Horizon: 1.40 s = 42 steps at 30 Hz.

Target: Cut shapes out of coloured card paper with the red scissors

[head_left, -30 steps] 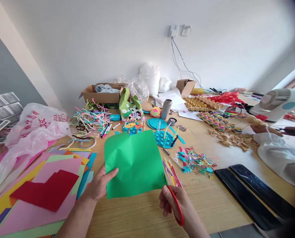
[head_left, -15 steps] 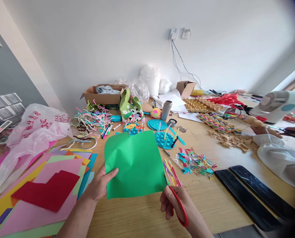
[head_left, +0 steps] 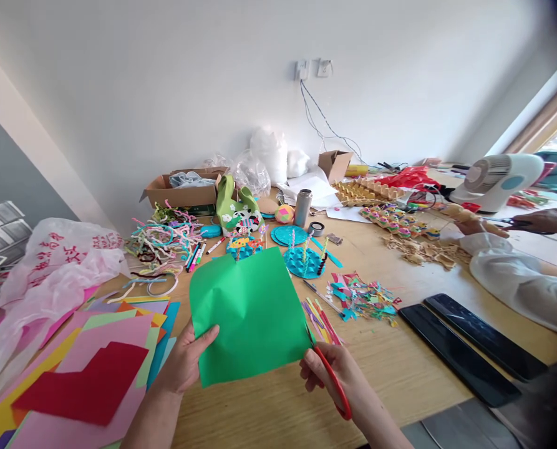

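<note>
A sheet of green paper (head_left: 250,318) is held up over the table, slightly creased near its upper left. My left hand (head_left: 191,355) grips its left edge, with the thumb on top and the fingers hidden underneath. My right hand (head_left: 327,368) is closed around red-handled scissors (head_left: 334,380). The scissor blades stand at the right edge of the green paper, near its lower right corner. Just beyond that edge lie thin coloured paper strips (head_left: 322,318).
Coloured paper sheets (head_left: 123,337) lie at left beside a plastic bag (head_left: 72,262). Paper scraps (head_left: 362,296) and two black phones (head_left: 456,355) are at right. Blue egg-carton crafts (head_left: 306,262) and a metal flask (head_left: 302,209) stand behind. Another person's hand (head_left: 544,221) holds scissors at far right.
The camera view has turned slightly right, so the surroundings sit further left. Both hands keep their hold on the green paper and the scissors, and the paper is tilted a little more.
</note>
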{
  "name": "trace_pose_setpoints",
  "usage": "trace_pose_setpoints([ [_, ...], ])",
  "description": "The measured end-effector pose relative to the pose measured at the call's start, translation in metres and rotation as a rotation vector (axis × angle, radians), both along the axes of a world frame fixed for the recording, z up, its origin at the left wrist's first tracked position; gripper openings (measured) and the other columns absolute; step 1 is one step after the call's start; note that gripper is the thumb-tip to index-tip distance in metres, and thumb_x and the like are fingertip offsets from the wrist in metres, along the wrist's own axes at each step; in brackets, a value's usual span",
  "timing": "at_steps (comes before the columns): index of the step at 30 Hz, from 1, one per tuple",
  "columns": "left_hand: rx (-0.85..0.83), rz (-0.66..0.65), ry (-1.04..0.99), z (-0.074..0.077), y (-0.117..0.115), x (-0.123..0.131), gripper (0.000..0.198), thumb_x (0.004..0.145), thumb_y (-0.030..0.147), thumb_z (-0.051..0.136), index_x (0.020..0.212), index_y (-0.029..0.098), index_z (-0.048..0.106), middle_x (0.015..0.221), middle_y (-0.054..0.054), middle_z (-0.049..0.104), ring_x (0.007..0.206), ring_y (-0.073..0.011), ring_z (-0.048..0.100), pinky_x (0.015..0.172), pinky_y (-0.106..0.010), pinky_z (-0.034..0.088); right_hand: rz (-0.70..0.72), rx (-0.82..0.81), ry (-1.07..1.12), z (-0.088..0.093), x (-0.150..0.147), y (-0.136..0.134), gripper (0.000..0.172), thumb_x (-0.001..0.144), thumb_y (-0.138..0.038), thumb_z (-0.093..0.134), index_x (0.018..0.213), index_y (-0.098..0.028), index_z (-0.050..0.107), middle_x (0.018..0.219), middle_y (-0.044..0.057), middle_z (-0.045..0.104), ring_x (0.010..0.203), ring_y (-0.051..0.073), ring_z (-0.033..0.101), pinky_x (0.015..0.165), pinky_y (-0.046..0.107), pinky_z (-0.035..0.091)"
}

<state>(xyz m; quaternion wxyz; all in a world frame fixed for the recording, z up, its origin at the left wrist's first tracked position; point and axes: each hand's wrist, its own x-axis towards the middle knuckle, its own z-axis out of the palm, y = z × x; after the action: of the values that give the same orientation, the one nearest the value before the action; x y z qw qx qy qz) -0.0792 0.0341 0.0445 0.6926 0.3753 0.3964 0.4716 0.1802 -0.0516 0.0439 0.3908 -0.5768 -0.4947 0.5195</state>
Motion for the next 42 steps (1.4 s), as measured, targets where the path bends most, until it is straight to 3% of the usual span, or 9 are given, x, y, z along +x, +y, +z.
trace_pose_setpoints([
  [10, -0.036, 0.013, 0.021, -0.002, 0.000, -0.001, 0.054, 0.069, 0.028, 0.072, 0.121, 0.025, 0.057, 0.119, -0.005, 0.063, 0.112, -0.0269, 0.056, 0.087, -0.035, 0.051, -0.011, 0.032, -0.018, 0.000, 0.000, -0.001, 0.054, 0.074, -0.068, 0.052, 0.064, -0.015, 0.056, 0.062, 0.006, 0.062, 0.054, 0.017, 0.061, 0.049, 0.024, 0.042],
  [16, -0.047, 0.004, -0.009, -0.006, 0.000, -0.002, 0.060, 0.070, 0.027, 0.071, 0.127, 0.024, 0.052, 0.117, -0.007, 0.063, 0.111, -0.0269, 0.057, 0.089, -0.036, 0.050, -0.028, -0.021, 0.027, 0.004, -0.004, 0.000, 0.060, 0.072, -0.072, 0.048, 0.061, -0.014, 0.056, 0.059, 0.006, 0.062, 0.049, 0.014, 0.059, 0.046, 0.022, 0.041],
  [22, -0.016, 0.025, 0.035, -0.004, -0.001, 0.001, 0.060, 0.071, 0.029, 0.071, 0.127, 0.024, 0.051, 0.120, -0.007, 0.061, 0.116, -0.0267, 0.053, 0.092, -0.036, 0.049, -0.113, -0.124, 0.065, 0.002, -0.010, 0.003, 0.062, 0.063, -0.076, 0.054, 0.060, -0.014, 0.053, 0.048, -0.001, 0.053, 0.037, 0.009, 0.050, 0.036, 0.019, 0.035],
  [26, 0.022, 0.044, 0.058, -0.006, -0.001, 0.001, 0.058, 0.071, 0.028, 0.071, 0.126, 0.024, 0.053, 0.124, -0.006, 0.059, 0.121, -0.0265, 0.049, 0.097, -0.037, 0.045, -0.082, -0.125, 0.047, -0.001, -0.009, 0.002, 0.058, 0.065, -0.073, 0.056, 0.060, -0.016, 0.050, 0.049, -0.001, 0.053, 0.037, 0.009, 0.049, 0.037, 0.019, 0.036],
  [29, -0.004, 0.038, 0.052, -0.008, 0.000, -0.001, 0.057, 0.070, 0.027, 0.071, 0.125, 0.025, 0.054, 0.124, -0.005, 0.059, 0.121, -0.0267, 0.048, 0.097, -0.038, 0.045, -0.066, -0.073, -0.064, -0.005, -0.005, 0.000, 0.051, 0.070, -0.067, 0.056, 0.060, -0.018, 0.048, 0.052, -0.001, 0.053, 0.041, 0.011, 0.051, 0.039, 0.021, 0.035],
  [34, -0.066, 0.046, 0.013, -0.009, 0.001, -0.001, 0.063, 0.068, 0.027, 0.073, 0.127, 0.026, 0.051, 0.120, -0.005, 0.062, 0.116, -0.0278, 0.053, 0.095, -0.039, 0.047, -0.172, 0.090, -0.485, -0.007, -0.001, 0.001, 0.051, 0.070, -0.065, 0.059, 0.053, -0.021, 0.041, 0.047, -0.002, 0.044, 0.045, 0.012, 0.043, 0.043, 0.023, 0.027],
  [39, -0.069, 0.052, 0.022, -0.008, 0.002, 0.000, 0.063, 0.067, 0.028, 0.074, 0.126, 0.025, 0.053, 0.117, -0.005, 0.063, 0.113, -0.0291, 0.054, 0.095, -0.041, 0.047, 0.029, 0.001, 0.025, -0.001, -0.003, 0.001, 0.055, 0.075, -0.071, 0.046, 0.064, -0.017, 0.051, 0.059, 0.003, 0.058, 0.050, 0.015, 0.055, 0.047, 0.023, 0.039],
  [42, -0.079, 0.054, 0.017, -0.008, 0.002, 0.000, 0.062, 0.067, 0.028, 0.073, 0.126, 0.026, 0.053, 0.117, -0.004, 0.063, 0.115, -0.0288, 0.053, 0.096, -0.041, 0.046, 0.021, -0.007, 0.114, 0.006, -0.004, -0.001, 0.055, 0.073, -0.071, 0.050, 0.066, -0.016, 0.054, 0.061, 0.004, 0.060, 0.052, 0.015, 0.057, 0.049, 0.024, 0.042],
])
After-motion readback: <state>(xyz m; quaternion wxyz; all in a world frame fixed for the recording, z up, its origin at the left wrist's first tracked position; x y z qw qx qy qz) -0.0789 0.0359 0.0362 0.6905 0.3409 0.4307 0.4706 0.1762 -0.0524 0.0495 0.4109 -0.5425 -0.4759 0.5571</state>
